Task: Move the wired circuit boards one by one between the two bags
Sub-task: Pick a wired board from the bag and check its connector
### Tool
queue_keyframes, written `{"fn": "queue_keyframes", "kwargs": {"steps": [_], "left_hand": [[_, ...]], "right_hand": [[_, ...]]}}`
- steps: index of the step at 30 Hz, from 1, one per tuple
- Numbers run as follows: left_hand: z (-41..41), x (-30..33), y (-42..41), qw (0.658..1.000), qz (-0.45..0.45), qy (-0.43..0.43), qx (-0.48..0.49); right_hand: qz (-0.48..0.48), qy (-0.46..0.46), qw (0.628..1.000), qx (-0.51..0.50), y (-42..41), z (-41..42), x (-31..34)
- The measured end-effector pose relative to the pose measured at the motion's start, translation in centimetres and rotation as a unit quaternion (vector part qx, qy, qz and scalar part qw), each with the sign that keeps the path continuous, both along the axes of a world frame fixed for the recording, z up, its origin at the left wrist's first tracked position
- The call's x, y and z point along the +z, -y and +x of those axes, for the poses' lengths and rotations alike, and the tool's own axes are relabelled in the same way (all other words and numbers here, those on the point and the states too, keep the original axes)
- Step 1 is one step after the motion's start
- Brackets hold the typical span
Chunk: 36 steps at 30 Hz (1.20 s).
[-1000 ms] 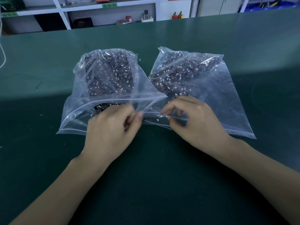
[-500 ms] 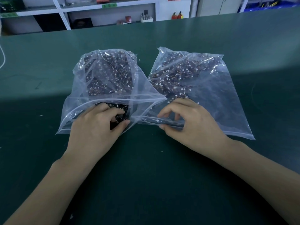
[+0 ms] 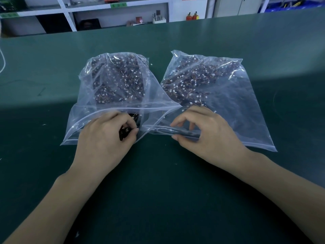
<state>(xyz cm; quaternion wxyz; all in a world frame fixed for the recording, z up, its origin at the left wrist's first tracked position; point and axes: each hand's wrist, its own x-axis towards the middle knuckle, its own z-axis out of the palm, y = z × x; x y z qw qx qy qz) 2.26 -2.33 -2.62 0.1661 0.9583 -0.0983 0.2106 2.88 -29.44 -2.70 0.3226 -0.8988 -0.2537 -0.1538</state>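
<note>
Two clear zip bags lie side by side on the green table, each holding several dark wired circuit boards with white connectors. The left bag (image 3: pixel 82 120) has its mouth toward me; my left hand (image 3: pixel 103 140) is at that mouth, its fingers curled round a dark wired circuit board (image 3: pixel 125 132). The right bag (image 3: pixel 246 106) overlaps the left one near the middle. My right hand (image 3: pixel 207 134) pinches the near opening edge of the right bag between thumb and fingers. The piles of boards (image 3: pixel 119 81) fill the far ends of both bags.
The green table (image 3: pixel 167 199) stretches wide around the bags. White shelving (image 3: pixel 105 7) with small items stands behind the far table edge. A white cable (image 3: pixel 3 62) hangs at the far left.
My left hand slid left into the left bag's mouth and closed its fingers round a dark board. My right hand stayed on the right bag's edge.
</note>
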Motion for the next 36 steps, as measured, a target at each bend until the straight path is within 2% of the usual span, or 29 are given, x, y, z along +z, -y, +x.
{"fn": "queue_keyframes", "kwargs": {"steps": [4, 10, 14, 17, 19, 22, 27, 31, 36], "left_hand": [[-0.2, -0.2, 0.3, 1.0, 0.012, 0.008, -0.007], [-0.2, 0.2, -0.1, 0.999, 0.028, -0.024, 0.032], [-0.5, 0.4, -0.2, 0.998, 0.046, -0.036, 0.015], [-0.4, 0.3, -0.3, 0.999, 0.016, -0.049, -0.012], [-0.4, 0.3, -0.2, 0.999, -0.013, -0.022, -0.03], [-0.7, 0.4, 0.5, 0.996, -0.024, 0.072, -0.051], [-1.2, 0.3, 1.9, 0.97, -0.042, 0.203, -0.128], [-1.4, 0.3, 2.5, 0.952, -0.062, 0.223, -0.201], [-1.7, 0.4, 3.0, 0.938, -0.087, 0.197, -0.273]], "right_hand": [[-0.002, -0.004, 1.0, 0.0, 0.0, 0.0, 0.0], [-0.004, -0.006, 1.0, -0.001, 0.0, 0.0, 0.0], [-0.011, -0.005, 1.0, -0.002, 0.0, -0.1, 0.0], [-0.009, -0.005, 1.0, -0.001, -0.1, 0.0, 0.0], [-0.004, -0.002, 1.0, 0.0, 0.0, -0.1, 0.0], [0.015, 0.003, 1.0, 0.001, -0.1, -0.2, 0.1], [0.118, -0.024, 0.991, 0.051, -0.6, -0.6, 0.5], [0.146, -0.123, 0.978, 0.082, -0.8, -1.1, 0.7], [0.172, -0.176, 0.963, 0.11, -1.1, -1.3, 0.8]]}}
